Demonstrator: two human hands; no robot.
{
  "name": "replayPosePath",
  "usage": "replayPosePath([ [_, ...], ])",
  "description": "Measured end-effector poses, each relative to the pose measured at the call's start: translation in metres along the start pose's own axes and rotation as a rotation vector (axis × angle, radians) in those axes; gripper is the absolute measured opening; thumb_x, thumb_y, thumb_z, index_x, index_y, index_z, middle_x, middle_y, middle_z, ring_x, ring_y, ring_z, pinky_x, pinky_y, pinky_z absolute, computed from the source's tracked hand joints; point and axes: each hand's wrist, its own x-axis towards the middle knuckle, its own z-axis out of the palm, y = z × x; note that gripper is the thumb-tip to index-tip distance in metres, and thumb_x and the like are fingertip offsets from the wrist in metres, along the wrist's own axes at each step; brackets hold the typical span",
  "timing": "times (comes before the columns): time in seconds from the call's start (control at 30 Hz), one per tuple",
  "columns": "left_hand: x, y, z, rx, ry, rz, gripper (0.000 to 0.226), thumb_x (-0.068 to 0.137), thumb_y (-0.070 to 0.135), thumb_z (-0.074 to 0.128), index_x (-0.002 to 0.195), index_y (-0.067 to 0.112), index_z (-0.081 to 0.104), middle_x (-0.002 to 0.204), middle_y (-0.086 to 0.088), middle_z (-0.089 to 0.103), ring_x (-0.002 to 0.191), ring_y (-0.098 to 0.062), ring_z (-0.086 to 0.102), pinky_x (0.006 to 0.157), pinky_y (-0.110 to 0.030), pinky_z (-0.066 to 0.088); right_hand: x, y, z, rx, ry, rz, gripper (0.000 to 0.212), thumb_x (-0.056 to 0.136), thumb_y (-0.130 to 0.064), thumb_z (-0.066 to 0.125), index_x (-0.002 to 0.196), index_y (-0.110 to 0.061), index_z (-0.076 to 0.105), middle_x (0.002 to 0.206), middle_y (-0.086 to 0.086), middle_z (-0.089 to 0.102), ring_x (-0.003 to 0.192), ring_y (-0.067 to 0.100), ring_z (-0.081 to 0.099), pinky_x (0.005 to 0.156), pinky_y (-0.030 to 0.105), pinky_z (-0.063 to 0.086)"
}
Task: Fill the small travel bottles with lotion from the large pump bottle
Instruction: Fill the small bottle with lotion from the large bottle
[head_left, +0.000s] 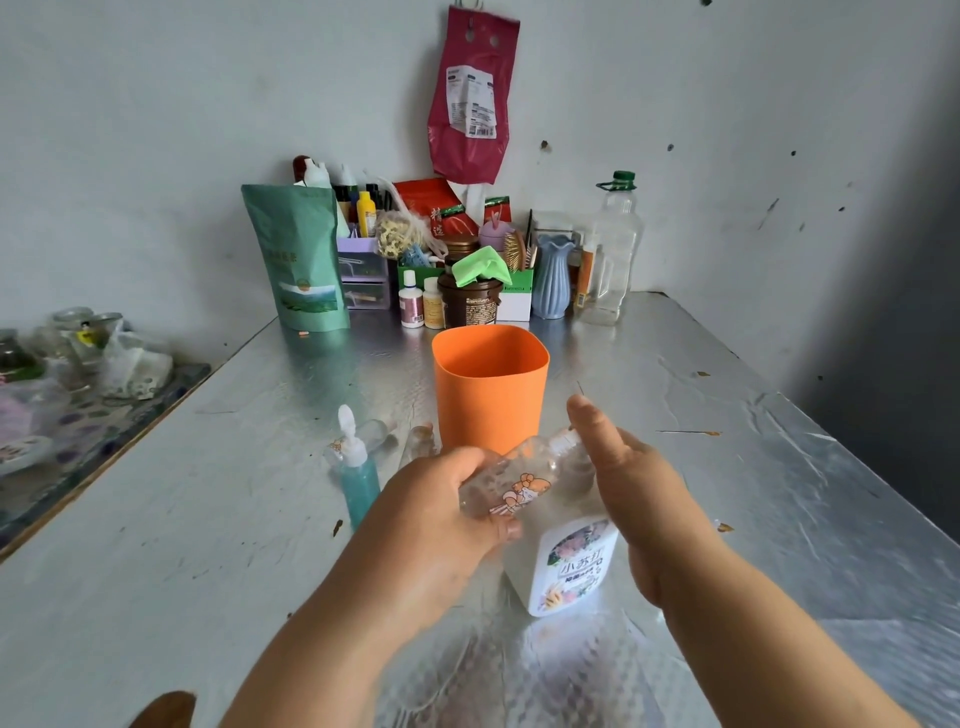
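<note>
Nearest: left hand (436, 519), fingers and thumb curled round a small clear bottle (519, 478) with a cartoon sticker. The bottle is held off the table, tilted, with its neck towards 1 o'clock.

At 3 o'clock of it, right hand (644, 499), edge-on. One digit is straight and points up and away. The rest lies over the top of the large bottle (571, 566) and hides its head. Cannot tell whether those fingers are spread, pressed down or wrapped.

The large bottle is white and translucent with a flowered label. It stands upright on the foil-covered table (182, 519), directly under the small bottle's neck end.

At 9 o'clock of the left hand: a small bottle of teal liquid (359, 483) with a white cap, upright. Just past it, at 11 o'clock, two more clear small bottles lie on their sides (376, 432), (418, 441).

At 12 o'clock, behind both hands: an orange cup (488, 389), upright, mouth open.

Far edge against the wall, left to right:
- green pouch (304, 260)
- brown tub (470, 304) with a green cloth on top
- blue ribbed vase (551, 278)
- tall clear bottle with a green cap (613, 254)

Above them, a red bag (474, 98) hangs on the wall.
</note>
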Motion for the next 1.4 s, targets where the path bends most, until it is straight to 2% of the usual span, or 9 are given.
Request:
replayPosePath([
  [0.23, 0.001, 0.0, 0.001, 0.011, 0.003, -0.013, 0.034, 0.076, 0.013, 0.079, 0.102, 0.032, 0.068, 0.094, 0.014, 0.073, 0.09, -0.008, 0.069, 0.088, -0.043, 0.054, -0.001, -0.002, -0.002, -0.026, -0.034, 0.026, 0.057, 0.085, -0.064, 0.052, 0.102, -0.011, 0.065, 0.091, 0.007, 0.072, 0.085, 0.021, 0.068, 0.065, 0.029, 0.045],
  [0.33, -0.001, 0.004, -0.001, 0.019, 0.006, -0.001, 0.032, 0.077, 0.016, 0.079, 0.101, 0.032, 0.068, 0.094, 0.014, 0.073, 0.09, -0.008, 0.069, 0.087, -0.045, 0.054, -0.001, -0.008, -0.004, -0.036, -0.105, 0.055, 0.067, 0.08, -0.07, 0.054, 0.1, -0.008, 0.069, 0.091, 0.012, 0.075, 0.087, 0.029, 0.072, 0.083, 0.039, 0.054],
  [0.43, -0.001, 0.006, -0.002, 0.03, 0.011, 0.017, 0.031, 0.076, 0.018, 0.079, 0.1, 0.034, 0.068, 0.092, 0.015, 0.073, 0.091, -0.008, 0.069, 0.088, -0.045, 0.053, 0.001, -0.009, -0.004, -0.044, -0.119, 0.056, 0.07, 0.077, -0.073, 0.053, 0.097, -0.009, 0.071, 0.093, 0.013, 0.075, 0.089, 0.03, 0.072, 0.094, 0.045, 0.051],
  [0.63, -0.001, 0.005, -0.002, 0.02, 0.008, 0.018, 0.033, 0.074, 0.021, 0.079, 0.101, 0.036, 0.068, 0.094, 0.015, 0.073, 0.091, -0.009, 0.069, 0.087, -0.046, 0.054, -0.001, -0.008, -0.003, -0.05, -0.095, 0.032, 0.065, 0.084, -0.067, 0.05, 0.096, -0.006, 0.069, 0.092, 0.015, 0.074, 0.087, 0.029, 0.072, 0.077, 0.034, 0.052],
  [0.77, 0.0, 0.004, -0.002, 0.017, 0.012, 0.018, 0.033, 0.075, 0.018, 0.079, 0.099, 0.037, 0.068, 0.093, 0.014, 0.073, 0.09, -0.009, 0.069, 0.087, -0.045, 0.054, 0.001, -0.003, -0.002, -0.052, -0.051, 0.013, 0.065, 0.079, -0.071, 0.051, 0.099, -0.012, 0.067, 0.096, 0.01, 0.073, 0.092, 0.027, 0.07, 0.089, 0.039, 0.051],
  [0.83, 0.001, 0.003, -0.001, 0.005, 0.012, 0.009, 0.033, 0.076, 0.016, 0.079, 0.099, 0.036, 0.068, 0.094, 0.014, 0.073, 0.09, -0.01, 0.069, 0.086, -0.045, 0.055, 0.001, 0.0, -0.002, -0.045, -0.033, 0.001, 0.064, 0.079, -0.07, 0.051, 0.099, -0.012, 0.067, 0.097, 0.011, 0.073, 0.094, 0.027, 0.069, 0.088, 0.039, 0.05],
  [1.03, 0.002, -0.001, 0.003, -0.01, 0.013, -0.006, 0.035, 0.068, 0.023, 0.077, 0.098, 0.036, 0.067, 0.092, 0.013, 0.073, 0.09, -0.01, 0.069, 0.087, -0.047, 0.054, 0.0, 0.002, 0.001, -0.039, 0.002, 0.001, 0.055, 0.086, -0.063, 0.05, 0.102, -0.012, 0.064, 0.087, 0.005, 0.071, 0.082, 0.021, 0.068, 0.066, 0.031, 0.047],
  [1.27, -0.002, 0.006, -0.001, -0.019, 0.015, -0.006, 0.038, 0.064, 0.029, 0.075, 0.099, 0.038, 0.066, 0.093, 0.011, 0.074, 0.091, -0.012, 0.07, 0.087, -0.047, 0.054, -0.002, -0.011, -0.003, -0.044, -0.118, 0.058, 0.06, 0.085, -0.065, 0.05, 0.098, -0.009, 0.069, 0.089, 0.011, 0.075, 0.084, 0.028, 0.072, 0.081, 0.036, 0.053],
  [1.4, -0.003, 0.007, -0.002, -0.019, 0.015, -0.003, 0.032, 0.072, 0.021, 0.077, 0.1, 0.034, 0.068, 0.093, 0.01, 0.074, 0.09, -0.012, 0.07, 0.086, -0.047, 0.054, -0.003, -0.013, -0.003, -0.052, -0.107, 0.04, 0.062, 0.085, -0.065, 0.05, 0.099, -0.008, 0.069, 0.094, 0.014, 0.074, 0.088, 0.03, 0.072, 0.09, 0.04, 0.053],
])
